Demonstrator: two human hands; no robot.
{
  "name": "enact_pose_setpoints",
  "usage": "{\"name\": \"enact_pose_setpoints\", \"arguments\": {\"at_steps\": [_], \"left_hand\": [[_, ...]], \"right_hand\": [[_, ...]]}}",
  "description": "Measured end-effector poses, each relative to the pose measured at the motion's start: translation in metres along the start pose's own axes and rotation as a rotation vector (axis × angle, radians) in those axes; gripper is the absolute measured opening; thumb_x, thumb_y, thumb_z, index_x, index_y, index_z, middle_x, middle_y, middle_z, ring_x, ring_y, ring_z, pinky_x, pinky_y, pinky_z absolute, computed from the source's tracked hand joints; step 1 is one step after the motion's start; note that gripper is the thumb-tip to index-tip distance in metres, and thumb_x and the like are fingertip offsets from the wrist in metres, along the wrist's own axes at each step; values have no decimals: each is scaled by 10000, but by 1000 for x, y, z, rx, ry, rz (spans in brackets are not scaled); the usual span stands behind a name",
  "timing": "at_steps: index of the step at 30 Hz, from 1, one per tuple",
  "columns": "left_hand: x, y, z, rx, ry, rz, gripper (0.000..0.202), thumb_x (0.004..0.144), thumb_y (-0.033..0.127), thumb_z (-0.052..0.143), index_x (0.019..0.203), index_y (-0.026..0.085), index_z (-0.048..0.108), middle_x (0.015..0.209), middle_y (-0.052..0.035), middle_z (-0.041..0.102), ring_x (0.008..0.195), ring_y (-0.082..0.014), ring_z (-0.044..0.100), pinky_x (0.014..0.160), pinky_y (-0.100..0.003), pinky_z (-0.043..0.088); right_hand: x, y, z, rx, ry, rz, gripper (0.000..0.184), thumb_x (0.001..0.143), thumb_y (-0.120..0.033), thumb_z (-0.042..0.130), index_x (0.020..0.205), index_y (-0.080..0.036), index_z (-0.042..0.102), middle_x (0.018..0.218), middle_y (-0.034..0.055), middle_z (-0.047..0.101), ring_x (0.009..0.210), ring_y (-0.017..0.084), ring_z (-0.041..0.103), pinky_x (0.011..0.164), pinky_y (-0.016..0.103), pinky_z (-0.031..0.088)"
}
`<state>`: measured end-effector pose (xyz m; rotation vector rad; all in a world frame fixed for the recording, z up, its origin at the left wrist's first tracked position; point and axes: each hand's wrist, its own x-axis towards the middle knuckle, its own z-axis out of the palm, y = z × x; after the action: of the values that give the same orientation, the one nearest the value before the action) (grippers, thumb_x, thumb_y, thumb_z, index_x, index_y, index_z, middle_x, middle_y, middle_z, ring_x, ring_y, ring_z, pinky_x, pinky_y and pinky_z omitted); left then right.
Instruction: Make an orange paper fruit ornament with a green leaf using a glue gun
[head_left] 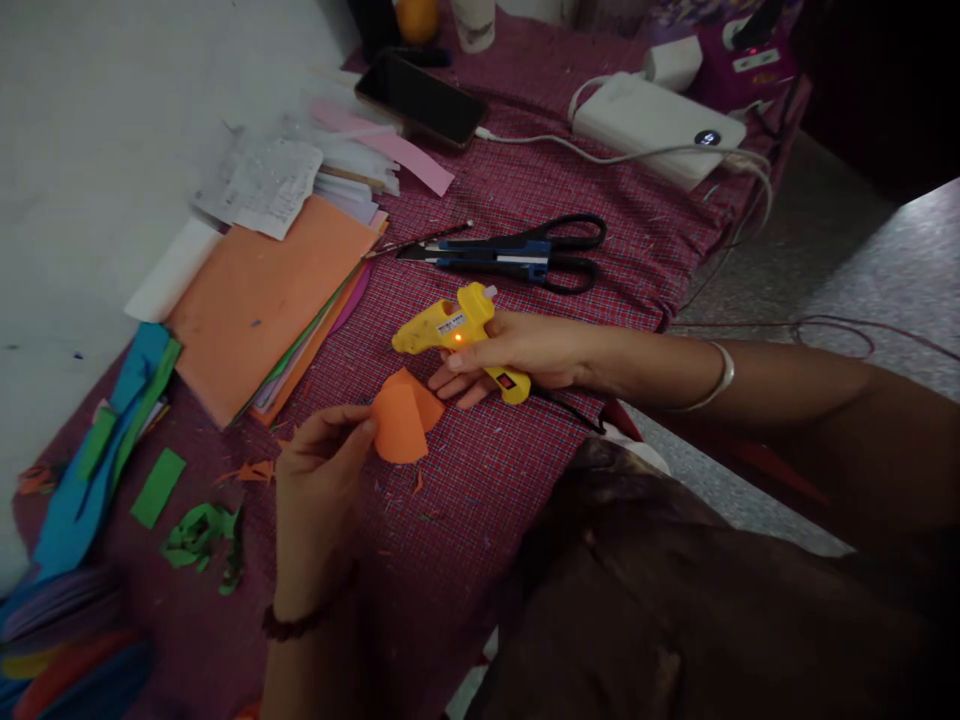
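Between thumb and fingers, my left hand (326, 470) pinches the left edge of a small orange paper piece (403, 420), which looks curved or folded. My right hand (517, 350) is wrapped round the handle of a yellow glue gun (439, 325) with a lit orange light. The gun's nozzle points left, above the orange paper. Fingers of my right hand reach out beside the paper's right edge; whether they touch it I cannot tell. Scissors (510, 255) with black and blue handles lie just beyond the gun.
A stack of coloured paper (262, 300) lies left, under a crumpled receipt (277, 185). Green scraps (199, 535) and blue strips (82, 480) are near the left edge. Farther back are a phone (420, 100), a white power bank (652, 125) and its cable (600, 157).
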<state>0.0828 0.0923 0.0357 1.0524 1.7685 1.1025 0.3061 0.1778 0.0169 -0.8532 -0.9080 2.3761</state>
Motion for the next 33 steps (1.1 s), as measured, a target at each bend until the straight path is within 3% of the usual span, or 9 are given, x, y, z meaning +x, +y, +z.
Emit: {"name": "enact_pose_setpoints", "arguments": {"at_steps": [10,18,23,33], "left_hand": [[2,-7,-3,80,13,-15,185,704,301,796,832,197,712,813,8,681,724,-107,584,671,-218,463],[3,-5,2,97,79,5,195,678,280,793,813,178,697,787,2,661,710,-113,573,661,-226,466],[0,-3,-3,100,89,23,187,716,291,773,850,194,686,793,6,655,674,-108,567,634,-228,466],[6,-2,1,72,-3,-57,168,704,272,771,804,166,686,679,10,650,592,-89,561,577,-203,434]], "right_hand": [[1,0,0,16,-34,11,74,886,-68,570,951,-102,582,817,80,723,716,134,726,654,234,626],[3,2,-2,0,-39,9,96,883,-102,593,979,-104,591,808,65,720,719,139,720,816,362,625],[2,1,-1,-3,-34,9,101,884,-96,589,985,-100,591,815,66,722,716,134,718,799,346,627],[1,1,-1,1,-56,9,75,885,-83,585,954,-90,613,805,68,729,721,134,726,834,342,617]]}}
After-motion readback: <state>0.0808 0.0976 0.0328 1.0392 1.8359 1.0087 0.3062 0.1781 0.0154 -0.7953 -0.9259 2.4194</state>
